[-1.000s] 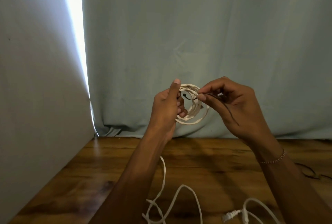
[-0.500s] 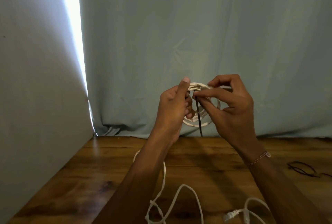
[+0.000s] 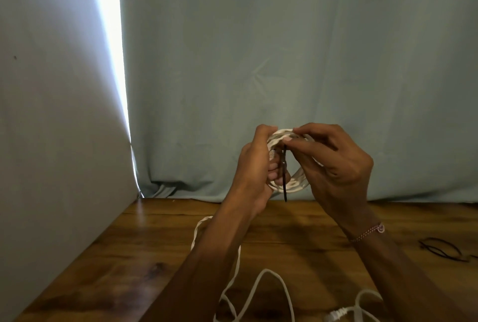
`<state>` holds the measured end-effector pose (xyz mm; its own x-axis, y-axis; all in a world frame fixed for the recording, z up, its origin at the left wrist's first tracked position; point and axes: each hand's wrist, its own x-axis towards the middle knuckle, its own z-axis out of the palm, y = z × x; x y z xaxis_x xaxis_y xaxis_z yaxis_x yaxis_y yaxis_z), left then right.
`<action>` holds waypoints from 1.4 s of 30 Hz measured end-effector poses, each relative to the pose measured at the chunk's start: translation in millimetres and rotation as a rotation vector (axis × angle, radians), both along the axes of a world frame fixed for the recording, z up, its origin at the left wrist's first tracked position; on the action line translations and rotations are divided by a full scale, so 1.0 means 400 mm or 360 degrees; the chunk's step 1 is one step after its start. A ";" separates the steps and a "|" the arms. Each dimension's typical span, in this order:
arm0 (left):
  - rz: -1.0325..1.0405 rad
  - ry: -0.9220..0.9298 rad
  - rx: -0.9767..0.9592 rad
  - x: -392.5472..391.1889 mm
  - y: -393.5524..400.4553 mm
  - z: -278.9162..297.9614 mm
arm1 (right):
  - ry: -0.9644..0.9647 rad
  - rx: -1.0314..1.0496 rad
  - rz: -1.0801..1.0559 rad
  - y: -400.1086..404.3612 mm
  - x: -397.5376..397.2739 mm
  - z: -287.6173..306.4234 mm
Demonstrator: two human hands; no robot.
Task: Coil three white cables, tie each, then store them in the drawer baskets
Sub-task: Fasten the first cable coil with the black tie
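A small coil of white cable (image 3: pixel 297 184) is held up in the air above the wooden table (image 3: pixel 144 264). My left hand (image 3: pixel 256 166) grips the coil's left side with fingers curled through it. My right hand (image 3: pixel 333 164) pinches a thin black tie (image 3: pixel 284 182) at the top of the coil; the tie's tail hangs straight down across the coil's middle. Loose white cable (image 3: pixel 261 288) lies in loops on the table below my arms. A second white cable end (image 3: pixel 344 315) shows at the bottom edge.
A few spare black ties (image 3: pixel 442 249) lie on the table at the right. A pale blue curtain (image 3: pixel 284 63) hangs behind the table, and a grey wall (image 3: pixel 51 140) closes off the left side. No drawer or basket is in view.
My right hand has moved left and up onto the top of the coil. The black tie, earlier slanting out to the right, now hangs straight down across the coil.
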<state>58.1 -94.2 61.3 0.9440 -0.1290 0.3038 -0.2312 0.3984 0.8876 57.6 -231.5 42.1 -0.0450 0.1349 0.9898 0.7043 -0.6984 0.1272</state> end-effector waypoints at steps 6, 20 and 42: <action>0.0122 0.0008 -0.0046 -0.006 -0.002 0.008 | 0.0089 -0.0036 0.0035 0.004 0.012 -0.002; 0.0161 0.0137 -0.0134 0.012 0.009 -0.005 | 0.0523 0.0068 0.0341 0.015 0.008 0.015; 0.0219 0.0063 -0.0040 0.015 -0.011 -0.018 | 0.1000 0.0468 0.0661 0.009 -0.063 0.063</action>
<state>64.2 -98.5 54.2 0.9636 0.0097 0.2672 -0.2500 0.3873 0.8874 32.3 -228.0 67.1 0.5422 -0.0403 0.8393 0.7925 -0.3075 -0.5267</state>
